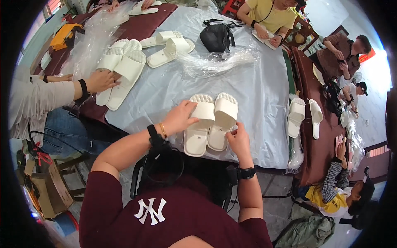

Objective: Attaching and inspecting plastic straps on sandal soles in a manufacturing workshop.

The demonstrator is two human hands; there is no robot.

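A pair of white slide slippers lies side by side on the grey table cover in front of me, toes pointing away. My left hand [180, 118] grips the left slipper [196, 141] at the outer side of its strap, thumb and fingertips on it. At the outer edge of the right slipper [217, 139], my right hand [239, 141] holds the sole's side just behind the strap. Both slippers have a bumpy quilted footbed at the toe. The undersides are hidden.
Clear plastic bags [219, 64] and a black bag [217, 37] lie farther back on the table [264, 111]. More white slippers [128, 76] are at left, under a co-worker's hand [101, 80]. Another person [271, 18] handles a slipper across the table. Slippers [296, 118] rest on the right-hand table.
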